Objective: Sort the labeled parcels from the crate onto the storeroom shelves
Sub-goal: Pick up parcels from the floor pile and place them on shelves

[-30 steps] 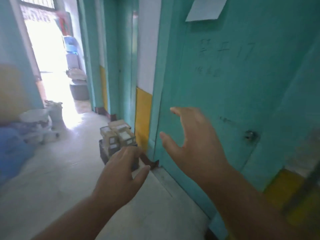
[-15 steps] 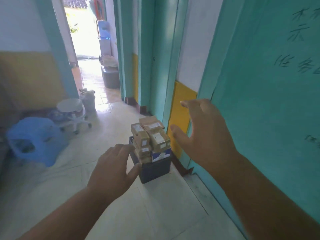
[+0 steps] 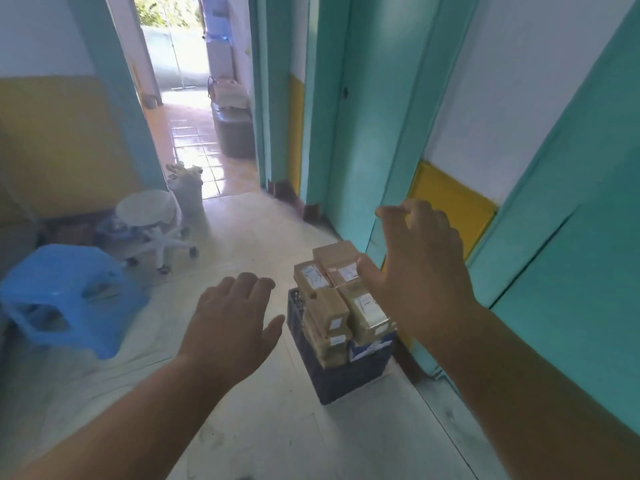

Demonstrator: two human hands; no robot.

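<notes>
Both hands are stretched forward and hold nothing. Left hand [image 3: 230, 320], at lower centre of the frame, has its fingers extended and relaxed, palm down, thumb pointing right toward the load. Right hand [image 3: 420, 271], right of centre and a little higher, is spread with its fingers loosely bent, its thumb edge overlapping the top of the stack as seen from the head camera; whether it actually touches a box I cannot tell

Between and just beyond the hands sits the dark crate [image 3: 341, 374], on the pale floor [image 3: 277, 438] hard against the base of the teal wall [image 3: 571, 306] on the frame's right. Brown cardboard parcels [image 3: 332, 306] with small white labels are piled well above its rim, several lying on edge and leaning

What matters for the reach: the crate lies ahead and lower, slightly right of centre, so the right hand is nearer and is already over the top boxes, while the left is just beside the crate's left wall. The topmost parcels run with their long axis away from the viewer, toward upper right. No shelves are in view, so sorting looks not yet begun

At left stand a blue plastic stool [image 3: 65, 299] and a white wheeled stool [image 3: 152, 220]
</notes>
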